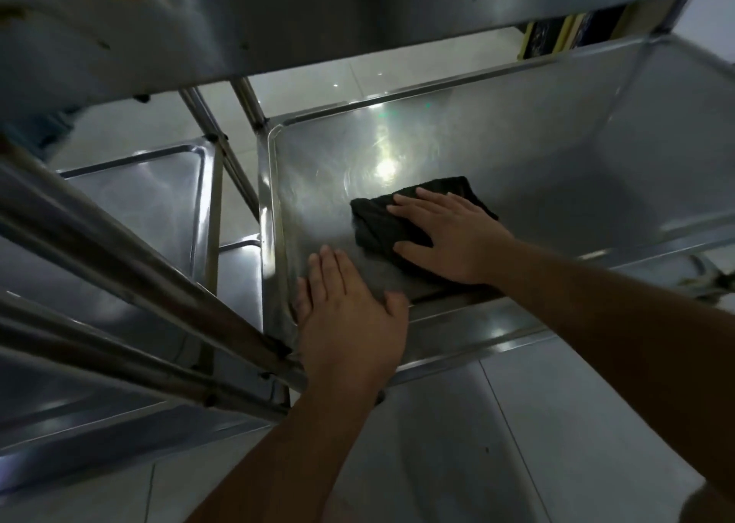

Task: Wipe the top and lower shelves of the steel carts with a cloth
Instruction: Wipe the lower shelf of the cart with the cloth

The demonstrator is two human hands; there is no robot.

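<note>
Here, right hand (449, 236) is pressing flat, fingers straight, on dark cloth (382, 224) over lower shelf (517, 164); left hand (350, 315), flat and holding nothing, is resting at near-left rim.

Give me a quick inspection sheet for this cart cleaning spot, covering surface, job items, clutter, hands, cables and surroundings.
Surface: lower steel shelf, shiny with glare and swirl marks.
Job's things: dark cloth lying flat on the shelf; second cart's lower shelf beside it on the left.
Clutter: nothing seen on the shelf.
Hands: right hand pressing flat on the cloth; left hand resting flat on the shelf's near left corner.
Cables: nothing seen.
Surroundings: pale tiled floor; upper shelf overhead; dark and yellow items beyond the cart, unclear.
</note>
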